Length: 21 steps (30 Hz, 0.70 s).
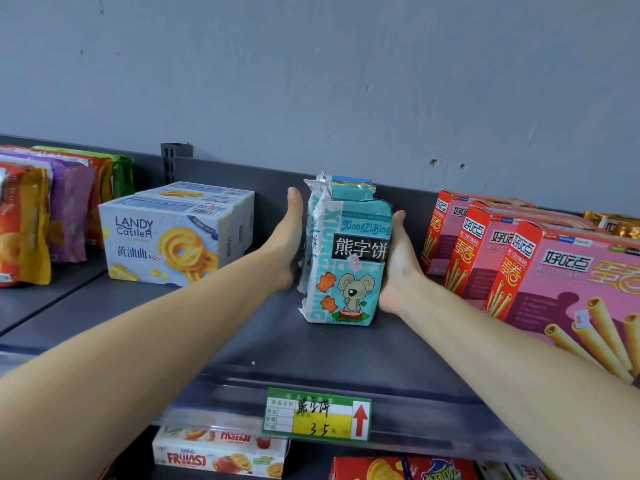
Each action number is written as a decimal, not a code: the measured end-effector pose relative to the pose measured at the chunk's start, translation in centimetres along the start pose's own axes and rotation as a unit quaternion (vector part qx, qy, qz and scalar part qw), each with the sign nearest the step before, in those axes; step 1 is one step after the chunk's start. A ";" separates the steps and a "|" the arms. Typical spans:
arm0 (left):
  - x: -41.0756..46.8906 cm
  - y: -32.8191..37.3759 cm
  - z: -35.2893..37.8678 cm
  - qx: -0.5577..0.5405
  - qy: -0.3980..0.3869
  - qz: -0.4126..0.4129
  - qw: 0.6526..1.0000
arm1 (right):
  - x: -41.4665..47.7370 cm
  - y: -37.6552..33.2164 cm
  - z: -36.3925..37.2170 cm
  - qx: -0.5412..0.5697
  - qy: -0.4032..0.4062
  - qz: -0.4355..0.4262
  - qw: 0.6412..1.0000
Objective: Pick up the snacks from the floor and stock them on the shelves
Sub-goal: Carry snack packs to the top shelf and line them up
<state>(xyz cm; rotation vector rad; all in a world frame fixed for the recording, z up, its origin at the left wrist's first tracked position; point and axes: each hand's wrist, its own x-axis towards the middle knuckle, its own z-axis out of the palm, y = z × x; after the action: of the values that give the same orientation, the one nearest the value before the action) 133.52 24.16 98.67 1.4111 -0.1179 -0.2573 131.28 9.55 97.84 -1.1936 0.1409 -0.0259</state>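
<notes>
**Handling the bear biscuit packs on the upper shelf**

The dark grey shelf (pixel 346 351) is carrying several product groups. The pink egg-roll boxes (pixel 540 271) are standing in a row at the right, well filled toward the front edge. The Landy Castle butter cookie boxes (pixel 173 237) are sitting at the left, with foil snack bags (pixel 45 216) beyond them. Between the two box groups, the teal bear biscuit packs (pixel 349 258) are standing upright on the shelf, at least two deep, above the green and yellow price tag (pixel 317 415).

The left hand (pixel 289 237) is lying flat and open against the left side of the packs. The right hand (pixel 398 258) is pressing open-palmed against the right side. Neither hand is curling around a pack; together they are squeezing the group from both sides.

The packs are appearing light, with thin glossy film that is likely slippery and easily creased. The biscuits inside are probably brittle, so side pressure should stay gentle. The best hold is likely on the broad flat sides, low on the body, not on the crimped top seal, which is flexing loosely. Tipping forward is the main risk.
</notes>
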 end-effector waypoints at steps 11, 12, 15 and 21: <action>-0.7 -0.2 0.0 -0.015 -0.017 -0.024 0.999 | -1.2 0.6 1.7 -0.037 0.002 -0.007 0.999; -0.9 0.1 -0.2 -0.007 0.003 -0.020 1.000 | -1.5 0.5 1.6 -0.049 0.006 -0.012 0.999; -1.0 0.6 -0.8 -0.024 0.065 -0.006 0.998 | -2.2 -0.2 1.6 -0.089 0.028 -0.047 0.995; -3.0 5.4 0.6 0.032 0.148 0.122 0.981 | -5.1 -3.5 1.9 -0.202 0.058 -0.140 0.967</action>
<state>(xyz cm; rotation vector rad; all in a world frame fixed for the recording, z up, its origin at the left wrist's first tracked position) 131.10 25.02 104.33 1.4674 -0.0537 0.1612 126.64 10.51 102.28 -1.6142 0.0802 -0.3294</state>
